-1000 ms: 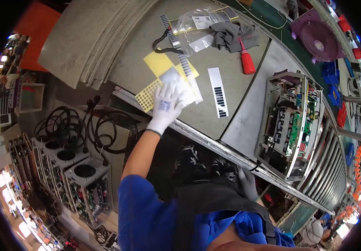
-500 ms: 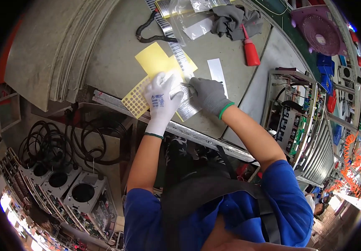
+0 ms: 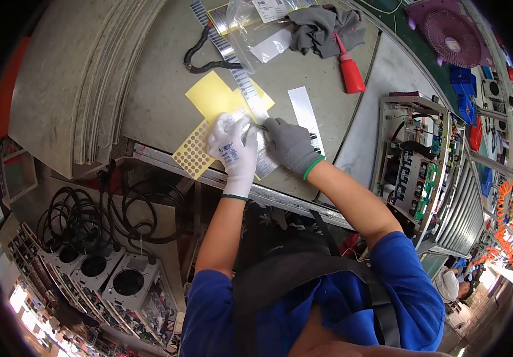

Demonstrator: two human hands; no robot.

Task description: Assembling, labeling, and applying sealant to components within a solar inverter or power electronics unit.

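Observation:
My left hand [image 3: 234,150], in a white glove, rests on overlapping label sheets at the table's near edge, thumb and fingers apart. Beneath and beside it are a yellow sheet with rows of round dots [image 3: 194,150], a plain yellow sheet [image 3: 210,95] and a silver label sheet [image 3: 268,162], partly hidden by the hands. My right hand [image 3: 291,146], in a grey glove, is closed just right of it. Its fingertips pinch something thin, too small to name, at the lower end of a long label strip [image 3: 247,89]. A white label strip [image 3: 305,116] lies beyond my right hand.
Farther back are a black bent cord [image 3: 192,55], a clear plastic bag [image 3: 246,30], a grey cloth [image 3: 325,30] and a red squeeze bottle [image 3: 351,74]. An opened electronics chassis [image 3: 411,160] stands at right, a purple fan [image 3: 451,38] behind. Metal panels [image 3: 60,77] lean at left.
The view has shifted slightly. My left hand has slid a little right and nearer to me over the sheets. My right hand stays closed beside it at the strip's end.

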